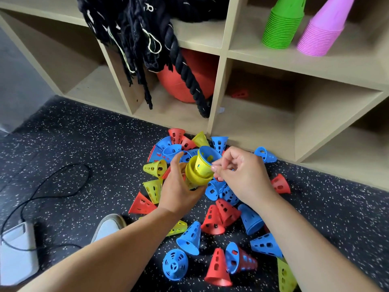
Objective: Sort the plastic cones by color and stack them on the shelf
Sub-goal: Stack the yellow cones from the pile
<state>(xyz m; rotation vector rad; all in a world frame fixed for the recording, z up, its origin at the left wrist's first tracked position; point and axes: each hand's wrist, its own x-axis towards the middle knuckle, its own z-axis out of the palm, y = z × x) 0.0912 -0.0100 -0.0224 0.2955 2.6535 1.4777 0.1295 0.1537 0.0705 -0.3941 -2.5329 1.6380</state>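
Several loose red, blue and yellow perforated cones (212,220) lie in a heap on the speckled floor in front of the wooden shelf (219,85). My left hand (179,188) grips a short stack of yellow cones (197,173), mouth turned up. A blue cone (207,153) sits nested in the top yellow one. My right hand (237,175) pinches at the rim of that nested pair, fingers closed. A green cone stack (282,26) and a pink cone stack (325,30) stand in the upper right shelf compartment. One red cone (240,94) lies deep in the compartment below.
A thick black rope (185,70) and black netting (126,28) hang over the shelf's middle column, in front of an orange ball (185,81). A white box (17,251) with a black cable (52,186) lies at the left. A shoe toe (109,225) shows beside my left arm.
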